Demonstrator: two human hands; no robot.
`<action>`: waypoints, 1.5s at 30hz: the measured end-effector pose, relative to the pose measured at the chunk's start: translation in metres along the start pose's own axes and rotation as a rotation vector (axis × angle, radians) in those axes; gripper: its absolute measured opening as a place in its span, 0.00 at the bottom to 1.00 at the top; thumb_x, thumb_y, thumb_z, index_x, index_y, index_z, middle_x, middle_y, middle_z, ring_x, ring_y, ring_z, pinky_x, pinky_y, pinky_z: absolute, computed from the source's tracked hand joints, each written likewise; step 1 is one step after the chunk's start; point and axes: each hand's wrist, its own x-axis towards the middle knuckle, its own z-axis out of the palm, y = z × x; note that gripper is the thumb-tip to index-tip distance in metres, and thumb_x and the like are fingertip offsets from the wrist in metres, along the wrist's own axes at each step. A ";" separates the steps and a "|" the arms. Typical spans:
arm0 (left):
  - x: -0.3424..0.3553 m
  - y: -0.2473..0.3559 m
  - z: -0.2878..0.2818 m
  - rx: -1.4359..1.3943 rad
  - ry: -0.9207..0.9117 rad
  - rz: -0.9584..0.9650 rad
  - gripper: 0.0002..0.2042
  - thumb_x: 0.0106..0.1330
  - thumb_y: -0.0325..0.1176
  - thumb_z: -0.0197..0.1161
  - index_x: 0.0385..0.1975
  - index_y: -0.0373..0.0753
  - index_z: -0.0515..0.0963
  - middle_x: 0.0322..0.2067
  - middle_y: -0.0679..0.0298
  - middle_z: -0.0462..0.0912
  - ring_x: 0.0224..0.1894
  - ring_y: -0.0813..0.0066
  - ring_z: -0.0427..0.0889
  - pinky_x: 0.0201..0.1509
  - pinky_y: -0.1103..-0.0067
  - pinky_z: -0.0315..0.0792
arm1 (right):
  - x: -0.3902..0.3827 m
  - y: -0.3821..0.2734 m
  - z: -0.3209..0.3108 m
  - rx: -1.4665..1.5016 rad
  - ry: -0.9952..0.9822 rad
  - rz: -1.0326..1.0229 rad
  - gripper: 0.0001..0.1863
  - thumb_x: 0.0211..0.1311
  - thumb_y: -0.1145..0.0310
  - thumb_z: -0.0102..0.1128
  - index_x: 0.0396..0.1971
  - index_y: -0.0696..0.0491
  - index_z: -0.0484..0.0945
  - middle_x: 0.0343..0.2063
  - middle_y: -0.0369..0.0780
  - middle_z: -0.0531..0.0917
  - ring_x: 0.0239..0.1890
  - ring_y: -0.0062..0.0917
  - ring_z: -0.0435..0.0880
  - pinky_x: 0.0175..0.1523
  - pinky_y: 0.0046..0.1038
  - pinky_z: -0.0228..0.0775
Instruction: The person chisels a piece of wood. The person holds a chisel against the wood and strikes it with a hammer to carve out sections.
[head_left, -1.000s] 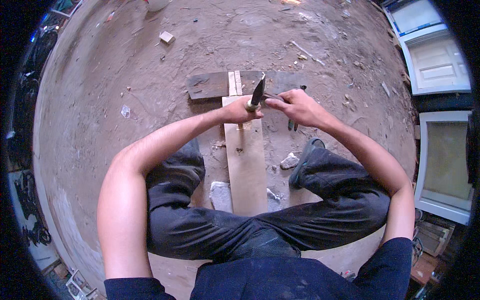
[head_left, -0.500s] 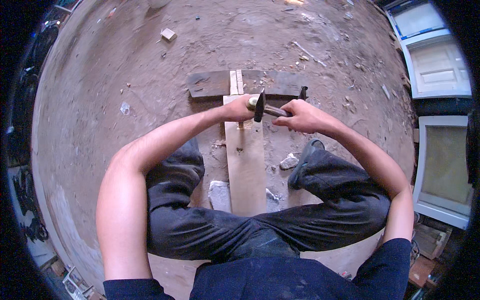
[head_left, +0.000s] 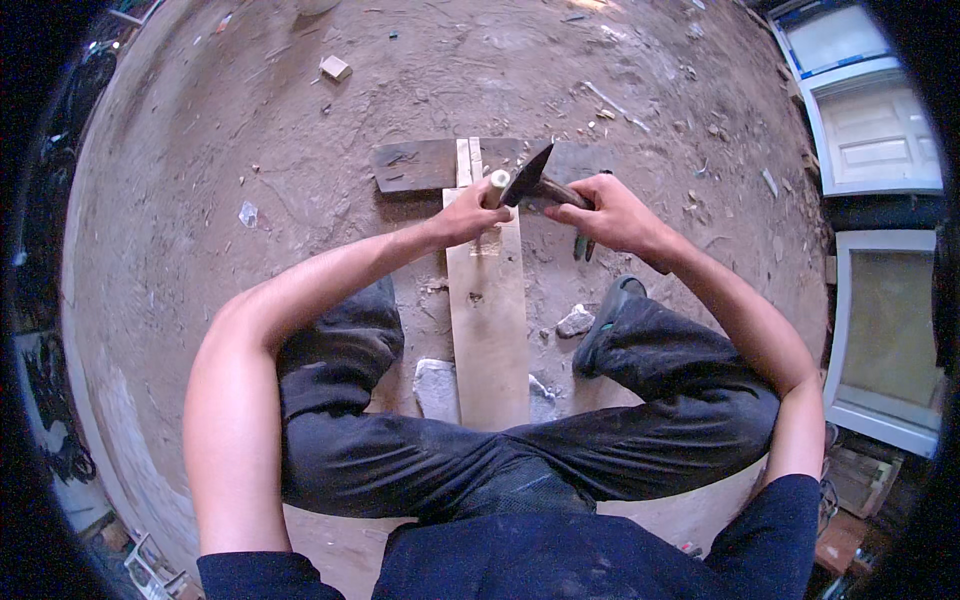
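Observation:
My left hand (head_left: 466, 218) is closed around a chisel (head_left: 497, 181), its pale round-ended handle sticking up past my fingers. The chisel's blade is hidden. Gripped in my right hand (head_left: 618, 215) is a hammer (head_left: 528, 176), its dark head tilted right beside the chisel's handle; I cannot tell whether they touch. Below both hands lies a long pale wooden board (head_left: 487, 340), running away from me between my legs. A rough cut recess (head_left: 485, 243) shows in it just below my left hand, with a dark knot nearer me.
A dark plank (head_left: 415, 167) lies crosswise at the board's far end, with narrow pale wood strips (head_left: 468, 160) over it. Stones (head_left: 575, 321) and wood chips litter the dirt floor. White-framed panels (head_left: 884, 340) stand at right. A small pale block (head_left: 335, 68) lies far left.
The hammer has turned in my right hand, its head rising and tilting right, its handle's end swinging down. The chisel's handle end has shifted slightly away from me and left.

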 end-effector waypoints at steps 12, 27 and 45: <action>-0.007 -0.010 -0.002 0.233 -0.129 0.215 0.13 0.54 0.32 0.72 0.37 0.39 0.77 0.40 0.61 0.71 0.45 0.69 0.73 0.51 0.73 0.69 | -0.003 -0.017 -0.003 0.015 0.084 -0.043 0.14 0.61 0.63 0.60 0.27 0.61 0.78 0.14 0.26 0.64 0.19 0.10 0.61 0.22 0.21 0.50; 0.000 0.008 0.000 0.032 -0.042 -0.023 0.16 0.64 0.43 0.63 0.22 0.37 0.76 0.17 0.74 0.72 0.24 0.86 0.70 0.28 0.80 0.66 | -0.005 -0.027 0.001 0.022 0.287 -0.379 0.10 0.65 0.66 0.56 0.36 0.57 0.71 0.18 0.32 0.67 0.22 0.14 0.64 0.25 0.23 0.56; 0.019 -0.007 -0.007 0.058 -0.054 -0.037 0.18 0.63 0.48 0.64 0.23 0.37 0.75 0.16 0.72 0.71 0.22 0.84 0.69 0.26 0.79 0.67 | 0.005 -0.021 0.011 -0.040 0.375 -0.286 0.11 0.65 0.64 0.55 0.36 0.57 0.70 0.18 0.46 0.72 0.20 0.29 0.69 0.27 0.32 0.62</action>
